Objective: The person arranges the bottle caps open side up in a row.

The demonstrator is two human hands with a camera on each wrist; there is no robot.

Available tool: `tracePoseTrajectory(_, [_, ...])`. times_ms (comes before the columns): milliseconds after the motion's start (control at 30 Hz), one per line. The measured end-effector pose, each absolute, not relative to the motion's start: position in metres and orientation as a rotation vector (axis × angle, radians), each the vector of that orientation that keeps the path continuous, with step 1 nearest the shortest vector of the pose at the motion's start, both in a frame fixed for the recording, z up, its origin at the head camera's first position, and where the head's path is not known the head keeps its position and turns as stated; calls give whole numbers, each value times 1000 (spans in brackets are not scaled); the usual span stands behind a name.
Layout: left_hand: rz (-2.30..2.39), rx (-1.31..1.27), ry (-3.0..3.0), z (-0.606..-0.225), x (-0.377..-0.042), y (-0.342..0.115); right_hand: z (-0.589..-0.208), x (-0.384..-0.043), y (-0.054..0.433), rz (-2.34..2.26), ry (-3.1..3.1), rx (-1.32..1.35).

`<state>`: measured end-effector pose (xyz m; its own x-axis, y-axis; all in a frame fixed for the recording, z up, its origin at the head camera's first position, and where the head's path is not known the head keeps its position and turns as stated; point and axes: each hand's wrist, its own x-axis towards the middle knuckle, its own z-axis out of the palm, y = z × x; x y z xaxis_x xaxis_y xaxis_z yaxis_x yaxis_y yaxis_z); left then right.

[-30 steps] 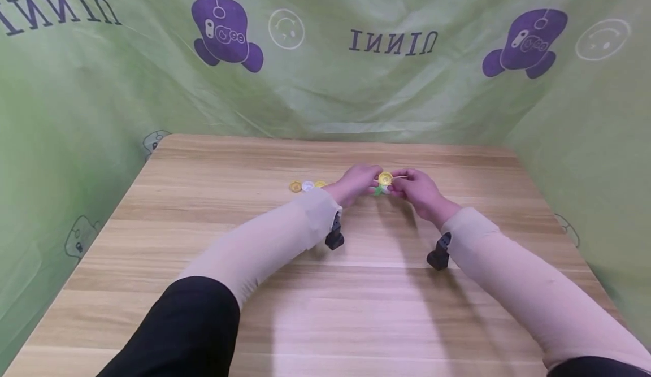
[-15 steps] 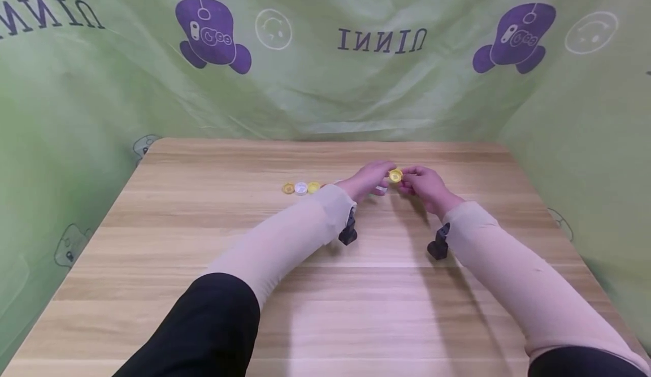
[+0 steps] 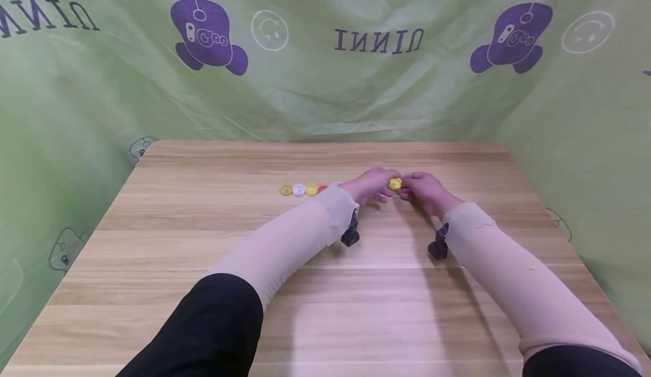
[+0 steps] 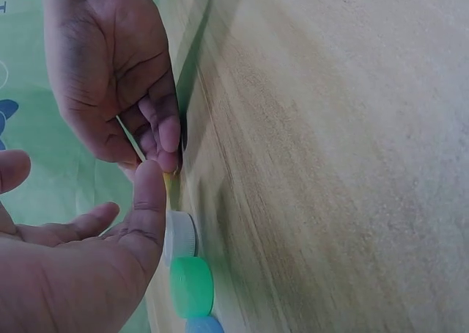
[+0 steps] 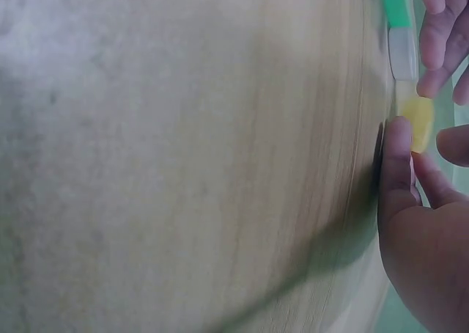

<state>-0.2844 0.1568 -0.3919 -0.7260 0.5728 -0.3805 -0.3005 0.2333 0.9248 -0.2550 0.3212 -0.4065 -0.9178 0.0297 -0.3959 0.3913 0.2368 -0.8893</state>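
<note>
A yellow bottle cap (image 3: 395, 184) sits between both hands at the right end of a row of caps. My right hand (image 3: 426, 190) pinches it at its near side, thumb and finger against it in the right wrist view. A thin pale stick-like piece (image 4: 130, 136) shows between the right hand's fingers in the left wrist view. My left hand (image 3: 371, 185) reaches over the row with loosely extended fingers, one fingertip right at the yellow cap's edge. Below the left fingers in the left wrist view are a white cap (image 4: 181, 236), a green cap (image 4: 192, 287) and a blue cap (image 4: 205, 326).
Left of my left hand, the row continues with a gold cap (image 3: 286, 189), a white cap (image 3: 298, 190), a yellow cap (image 3: 311, 189) and a red cap (image 3: 322, 189). The wooden table (image 3: 325, 286) ends at a green printed curtain (image 3: 305, 100).
The yellow cap has moved slightly right and then lower, toward the table. My left hand has shifted right with it, and more of the row shows at the left.
</note>
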Motion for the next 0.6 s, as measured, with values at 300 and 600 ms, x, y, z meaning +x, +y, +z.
tracePoseTrajectory(300, [1576, 224, 1803, -397, -287, 154, -406, -257, 319, -1676, 2230, 381])
tracePoseTrajectory(600, [1544, 281, 1900, -399, -275, 119, -410, -249, 321, -1615, 2287, 378])
